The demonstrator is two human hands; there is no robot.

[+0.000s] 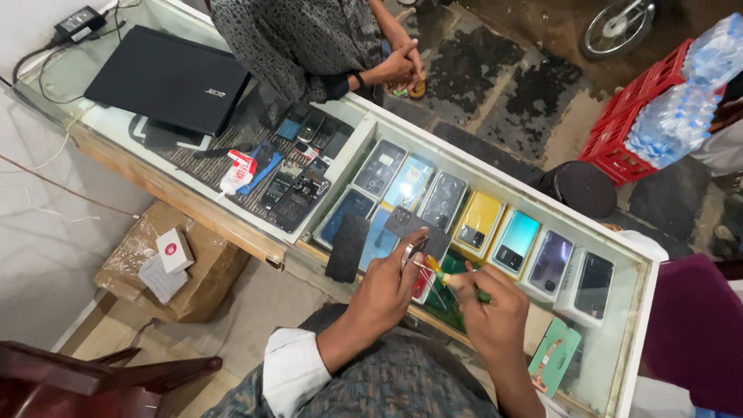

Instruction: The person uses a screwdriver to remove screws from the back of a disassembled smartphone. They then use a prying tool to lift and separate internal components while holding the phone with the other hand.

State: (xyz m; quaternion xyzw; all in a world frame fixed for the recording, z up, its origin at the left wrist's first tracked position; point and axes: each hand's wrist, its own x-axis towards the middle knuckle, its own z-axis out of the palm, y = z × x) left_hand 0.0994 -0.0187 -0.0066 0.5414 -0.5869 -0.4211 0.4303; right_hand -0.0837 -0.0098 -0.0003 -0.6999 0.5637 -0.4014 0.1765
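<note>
My left hand (391, 285) pinches metal tweezers (412, 252) over a dark grey phone (418, 226) lying on the glass counter top (495, 178). My right hand (491, 308) grips a thin green-handled screwdriver (453, 280) with a yellow and red end, its tip pointing toward the tweezers and phone. A black phone back cover (347, 248) lies just left of my left hand. A green circuit-like part (554, 356) rests on the counter right of my right hand.
Several boxed phones (495, 224) show under the glass. A closed black laptop (166, 77), a white glue tube (237, 172) and a charger (77, 22) lie at the left. Another person (325, 39) stands across the counter. A cardboard box (166, 263) sits on the floor.
</note>
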